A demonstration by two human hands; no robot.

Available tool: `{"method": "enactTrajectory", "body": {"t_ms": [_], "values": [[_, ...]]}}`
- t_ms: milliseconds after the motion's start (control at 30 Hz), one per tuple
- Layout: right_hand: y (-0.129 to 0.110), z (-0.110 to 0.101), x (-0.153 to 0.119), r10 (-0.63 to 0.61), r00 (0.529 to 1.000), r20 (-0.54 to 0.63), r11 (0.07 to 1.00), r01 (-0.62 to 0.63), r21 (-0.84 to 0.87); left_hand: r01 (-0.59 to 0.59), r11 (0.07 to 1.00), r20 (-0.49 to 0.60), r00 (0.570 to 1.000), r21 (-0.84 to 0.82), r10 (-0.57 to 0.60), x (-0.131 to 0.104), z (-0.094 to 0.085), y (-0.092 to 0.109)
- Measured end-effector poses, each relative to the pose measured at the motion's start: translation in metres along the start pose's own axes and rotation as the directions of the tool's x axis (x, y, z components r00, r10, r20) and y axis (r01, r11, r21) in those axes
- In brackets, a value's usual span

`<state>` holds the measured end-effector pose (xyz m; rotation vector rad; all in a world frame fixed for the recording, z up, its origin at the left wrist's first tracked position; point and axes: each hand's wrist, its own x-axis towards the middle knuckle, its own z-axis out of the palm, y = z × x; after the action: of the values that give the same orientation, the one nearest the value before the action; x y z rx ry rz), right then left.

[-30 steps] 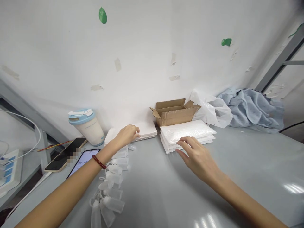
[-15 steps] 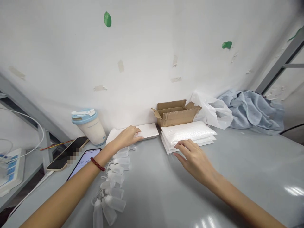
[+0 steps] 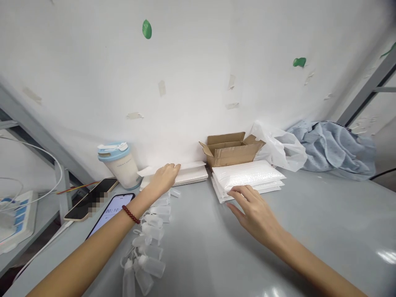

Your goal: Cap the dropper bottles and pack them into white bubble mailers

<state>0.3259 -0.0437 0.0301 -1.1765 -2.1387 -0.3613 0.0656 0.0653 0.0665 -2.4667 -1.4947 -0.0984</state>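
Note:
My left hand (image 3: 165, 179) is at a low stack of flat white sheets or cards (image 3: 193, 178) by the wall. Its fingers are curled on the top white sheet (image 3: 188, 166), whose front edge is raised off the pile; the fingertips are partly hidden. My right hand (image 3: 252, 210) hovers at the near left corner of a pile of white bubble mailers (image 3: 250, 174). Thumb and fingers are apart there, with nothing between them; whether a fingertip touches the mailers I cannot tell. Under and beside my left forearm lies a row of several small translucent squeeze bottles (image 3: 151, 266) with tethered caps.
An open cardboard box (image 3: 235, 154) stands behind the mailers. To its right are a white plastic bag (image 3: 287, 150) and a blue cloth (image 3: 337, 148). On the left are a lidded cup (image 3: 123, 169), a phone running a timer (image 3: 113, 210), another phone (image 3: 89, 200) and a power strip (image 3: 18, 222).
My left hand has closed its fingers on the top white sheet, and that sheet's edge has lifted from the stack. The right hand stays by the mailers. The view has shifted slightly.

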Motion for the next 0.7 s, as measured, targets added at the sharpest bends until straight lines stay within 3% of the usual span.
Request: {"method": "enactTrajectory", "body": {"t_ms": [167, 200, 267, 367, 500, 633, 700], "values": [[-0.003, -0.013, 0.005, -0.048, 0.997, -0.066, 0.995, 0.054, 0.084, -0.010, 0.999, -0.148, 0.989, 0.046, 0.017, -0.041, -0.022, 0.024], [-0.005, -0.017, 0.006, -0.087, 0.995, -0.058, 0.991, 0.092, 0.099, -0.069, 0.993, -0.271, 0.958, 0.095, 0.092, -0.054, -0.024, 0.032], [-0.012, -0.027, 0.006, -0.172, 0.985, 0.029, 0.977, 0.166, 0.133, -0.201, 0.959, -0.474, 0.837, 0.200, 0.274, -0.081, -0.026, 0.047], [-0.027, -0.039, 0.002, -0.261, 0.915, 0.307, 0.950, 0.188, 0.249, -0.455, 0.860, -0.484, 0.714, 0.230, 0.507, -0.112, -0.029, 0.066], [-0.043, -0.041, -0.007, -0.365, 0.780, 0.507, 0.869, 0.090, 0.487, -0.577, 0.805, -0.487, 0.668, 0.138, 0.563, -0.129, -0.030, 0.077], [-0.054, -0.023, -0.015, -0.162, 0.792, 0.589, 0.877, -0.159, 0.454, -0.624, 0.773, -0.513, 0.628, 0.116, 0.584, -0.138, -0.022, 0.090], [-0.060, -0.013, -0.017, -0.076, 0.794, 0.603, 0.877, -0.234, 0.419, -0.621, 0.780, -0.517, 0.646, 0.072, 0.562, -0.142, -0.015, 0.096]]}}
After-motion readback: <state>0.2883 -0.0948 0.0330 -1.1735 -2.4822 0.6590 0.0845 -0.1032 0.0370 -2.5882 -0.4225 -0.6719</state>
